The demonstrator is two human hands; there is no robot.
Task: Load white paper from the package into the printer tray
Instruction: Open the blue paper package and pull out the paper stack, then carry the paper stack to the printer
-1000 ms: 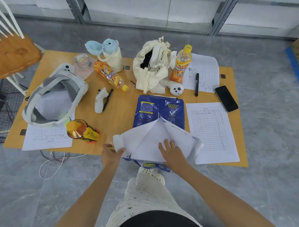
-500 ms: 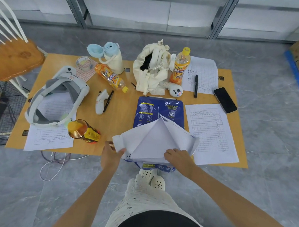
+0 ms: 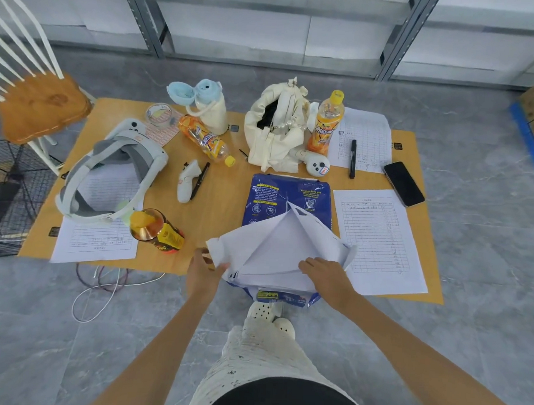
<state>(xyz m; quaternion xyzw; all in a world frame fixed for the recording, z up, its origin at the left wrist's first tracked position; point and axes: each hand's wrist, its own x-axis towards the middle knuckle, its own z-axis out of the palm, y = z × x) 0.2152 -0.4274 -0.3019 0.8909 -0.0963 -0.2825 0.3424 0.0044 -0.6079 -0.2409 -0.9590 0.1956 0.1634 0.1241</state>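
Grey marble floor surrounds a low wooden bench (image 3: pixel 216 218). At its near edge lies a glossy blue package (image 3: pixel 290 200), its torn white wrapper flaps (image 3: pixel 276 242) peaked like a tent over the paper (image 3: pixel 274 277). Left hand (image 3: pixel 202 270) pinches the left flap's crumpled edge; right hand (image 3: pixel 326 277) lies flat, fingers spread, on the right flap beside a printed form (image 3: pixel 380 238)

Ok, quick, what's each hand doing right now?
Left hand: closed on the wrapper flap at its left edge.
Right hand: open, lying on the flap's right side, gripping nothing visible.
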